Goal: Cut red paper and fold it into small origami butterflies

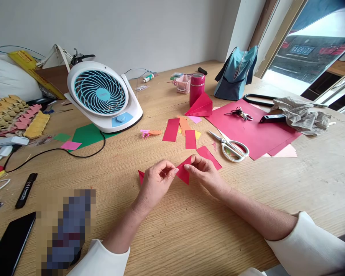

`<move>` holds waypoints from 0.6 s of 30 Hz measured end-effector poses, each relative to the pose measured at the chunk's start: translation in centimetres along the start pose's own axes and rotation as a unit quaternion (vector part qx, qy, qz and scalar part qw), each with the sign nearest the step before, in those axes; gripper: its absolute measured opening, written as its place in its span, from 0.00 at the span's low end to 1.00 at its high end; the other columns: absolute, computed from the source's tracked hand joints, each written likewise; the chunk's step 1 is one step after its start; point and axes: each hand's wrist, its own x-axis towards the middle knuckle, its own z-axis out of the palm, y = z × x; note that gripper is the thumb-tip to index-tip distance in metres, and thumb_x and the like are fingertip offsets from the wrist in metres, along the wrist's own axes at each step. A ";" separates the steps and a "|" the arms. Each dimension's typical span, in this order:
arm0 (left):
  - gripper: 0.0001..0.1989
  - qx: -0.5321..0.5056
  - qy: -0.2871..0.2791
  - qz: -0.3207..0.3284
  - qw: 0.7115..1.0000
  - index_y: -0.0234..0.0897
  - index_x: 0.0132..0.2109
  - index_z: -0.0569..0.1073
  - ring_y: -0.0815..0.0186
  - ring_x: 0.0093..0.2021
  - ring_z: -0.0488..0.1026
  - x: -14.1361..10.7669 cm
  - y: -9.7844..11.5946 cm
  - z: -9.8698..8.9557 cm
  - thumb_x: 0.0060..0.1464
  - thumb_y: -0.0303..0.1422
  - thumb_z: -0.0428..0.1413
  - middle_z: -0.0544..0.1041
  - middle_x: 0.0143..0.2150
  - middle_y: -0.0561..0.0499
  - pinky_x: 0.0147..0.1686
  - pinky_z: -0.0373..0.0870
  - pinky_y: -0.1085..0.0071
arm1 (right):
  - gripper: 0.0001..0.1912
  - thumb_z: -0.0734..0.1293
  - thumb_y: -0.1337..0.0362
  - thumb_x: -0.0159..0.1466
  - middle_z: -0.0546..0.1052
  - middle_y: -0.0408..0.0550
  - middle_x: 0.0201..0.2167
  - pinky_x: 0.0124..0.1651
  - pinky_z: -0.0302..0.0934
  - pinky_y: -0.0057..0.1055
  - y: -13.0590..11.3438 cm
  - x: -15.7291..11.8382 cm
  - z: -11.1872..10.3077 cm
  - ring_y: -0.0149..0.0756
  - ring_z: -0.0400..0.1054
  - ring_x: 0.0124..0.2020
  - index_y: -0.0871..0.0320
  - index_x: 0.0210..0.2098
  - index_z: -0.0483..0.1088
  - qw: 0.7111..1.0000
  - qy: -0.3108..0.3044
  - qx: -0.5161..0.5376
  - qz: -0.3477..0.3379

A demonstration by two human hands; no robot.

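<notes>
A small piece of red paper (184, 174), its edges slanting, is held between my two hands above the table. My left hand (158, 177) pinches its left corner between thumb and fingers. On the other side, my right hand (206, 172) grips the upper right edge, thumb in front. Behind my left hand a folded red paper (140, 176) shows only partly. Just beyond my right hand lies a red paper rectangle (209, 156), and farther back are two red strips (171, 130) (190, 139) over orange and yellow scraps. White-handled scissors (231, 147) rest to the right.
A white and blue fan (103, 94) stands back left, its black cord crossing the table. Red sheets (247, 130) with keys lie right, near a crumpled grey cloth (300, 113). A red flask (196, 87) and blue bag (235, 73) stand behind. A phone (11, 243) lies front left.
</notes>
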 end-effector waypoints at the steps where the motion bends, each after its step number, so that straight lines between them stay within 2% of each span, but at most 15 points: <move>1: 0.08 0.000 0.005 -0.002 1.000 0.37 0.32 0.72 0.71 0.27 0.68 0.0 -0.1 -0.1 0.60 0.33 0.56 0.73 0.27 0.55 0.30 0.64 0.76 | 0.20 0.74 0.48 0.57 0.70 0.40 0.25 0.32 0.59 0.29 -0.1 0.0 0.0 0.29 0.61 0.26 0.56 0.28 0.65 1.000 0.009 -0.001 -0.005; 6: 0.10 0.030 0.046 0.014 0.998 0.37 0.31 0.71 0.71 0.27 0.68 -0.1 0.0 -0.5 0.61 0.34 0.55 0.74 0.27 0.55 0.30 0.64 0.76 | 0.20 0.76 0.50 0.56 0.69 0.38 0.22 0.29 0.58 0.28 0.1 0.2 -0.1 0.27 0.61 0.24 0.56 0.27 0.65 1.000 0.015 0.009 -0.013; 9: 0.08 -0.023 0.051 -0.017 0.998 0.37 0.36 0.72 0.71 0.27 0.70 0.0 0.0 -0.3 0.61 0.36 0.55 0.76 0.30 0.54 0.30 0.67 0.76 | 0.19 0.76 0.51 0.57 0.73 0.39 0.22 0.32 0.62 0.28 0.4 0.1 -0.2 0.28 0.66 0.25 0.56 0.30 0.66 0.999 0.012 0.029 -0.013; 12: 0.07 -0.082 0.038 -0.044 0.995 0.37 0.41 0.73 0.69 0.32 0.75 0.2 -0.3 0.0 0.60 0.36 0.57 0.79 0.36 0.51 0.33 0.71 0.75 | 0.18 0.75 0.52 0.58 0.78 0.42 0.25 0.36 0.66 0.30 0.7 0.0 -0.1 0.30 0.71 0.27 0.56 0.34 0.66 0.998 0.010 0.067 0.011; 15: 0.07 -0.085 0.048 -0.058 0.994 0.37 0.37 0.74 0.68 0.32 0.75 0.3 -0.7 0.0 0.60 0.35 0.56 0.78 0.33 0.52 0.34 0.72 0.74 | 0.19 0.76 0.53 0.58 0.78 0.42 0.26 0.38 0.67 0.31 0.9 -0.1 -0.1 0.30 0.73 0.28 0.56 0.34 0.64 0.995 -0.001 0.083 0.046; 18: 0.07 -0.062 0.066 -0.040 0.995 0.37 0.37 0.75 0.69 0.31 0.74 0.3 -0.8 -0.4 0.61 0.34 0.56 0.78 0.31 0.54 0.35 0.71 0.74 | 0.18 0.76 0.54 0.58 0.75 0.41 0.28 0.36 0.65 0.29 0.9 0.0 -0.1 0.28 0.69 0.29 0.56 0.33 0.66 0.999 -0.018 0.042 0.019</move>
